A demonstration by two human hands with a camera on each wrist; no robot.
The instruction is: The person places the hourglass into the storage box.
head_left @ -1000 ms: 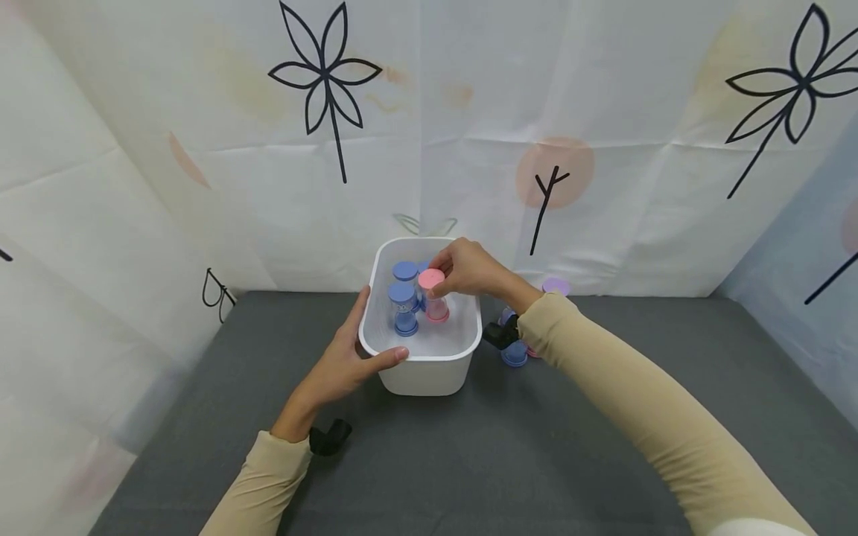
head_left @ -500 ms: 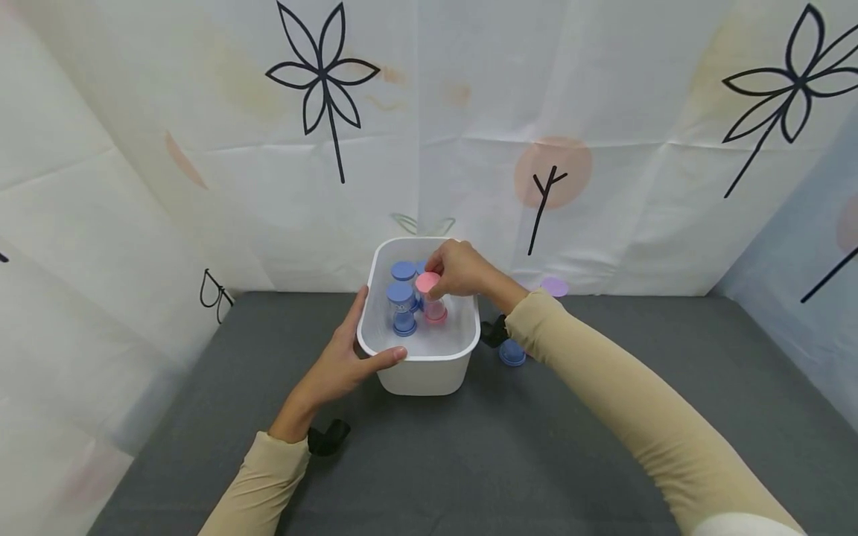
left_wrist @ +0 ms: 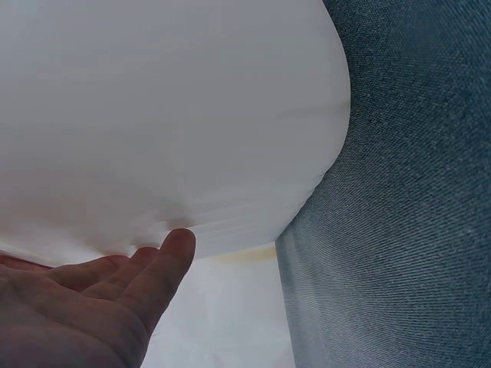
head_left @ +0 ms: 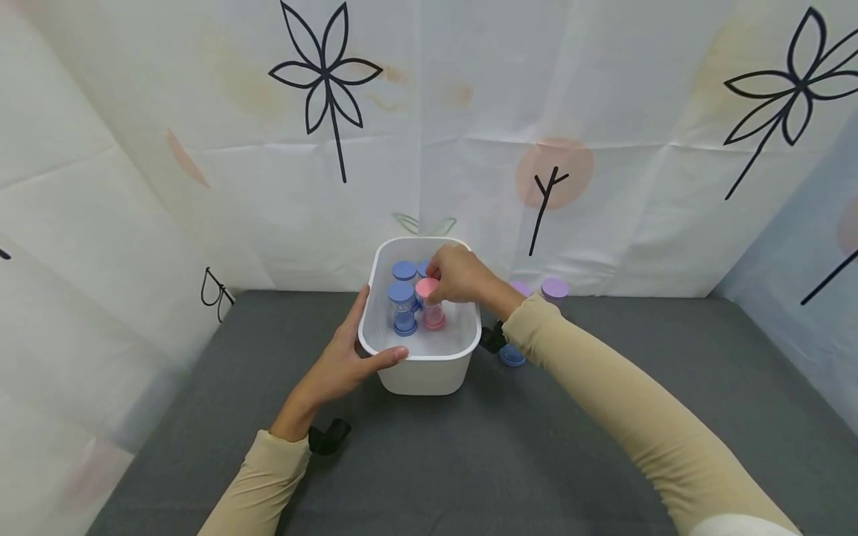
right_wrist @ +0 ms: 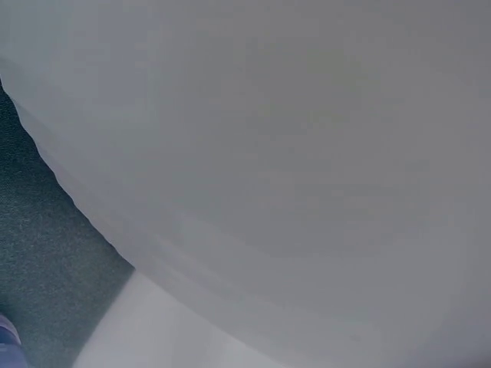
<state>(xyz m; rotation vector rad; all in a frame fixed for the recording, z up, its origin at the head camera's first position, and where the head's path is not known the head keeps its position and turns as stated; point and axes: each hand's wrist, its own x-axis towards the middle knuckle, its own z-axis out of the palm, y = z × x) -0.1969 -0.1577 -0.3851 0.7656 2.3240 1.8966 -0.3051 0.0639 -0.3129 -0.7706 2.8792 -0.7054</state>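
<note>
Steadying the white plastic bin [head_left: 424, 378], the left hand [head_left: 345, 357] spans its near-left corner: the straight fingers lie close together against the outside of the left wall, and the thumb, spread well away from them, rests on the near rim. This placement probably keeps the bin from sliding or tipping. The right hand [head_left: 462, 275] reaches over the bin's right edge and appears to pinch the pink sand timer [head_left: 433, 310] at its cap; the fingers behind the cap are partly hidden. A grip from above presumably suits the narrow space between neighbouring items. The pink sand timer is inside the bin, upright, just to the right of the front blue sand timer [head_left: 403, 308]. Two more blue timers [head_left: 404, 271] stand behind, one partly covered by the pink cap and the hand. Upright placement likely saves floor space in the bin. The bin stands near the far edge of the grey cloth-covered table [head_left: 536, 447], left of that edge's midpoint. To its right, purple-capped timers [head_left: 554, 289] stand near the same edge, with a blue base [head_left: 512, 356] nearer the front, partly concealed by the right sleeve [head_left: 596, 357].
</note>
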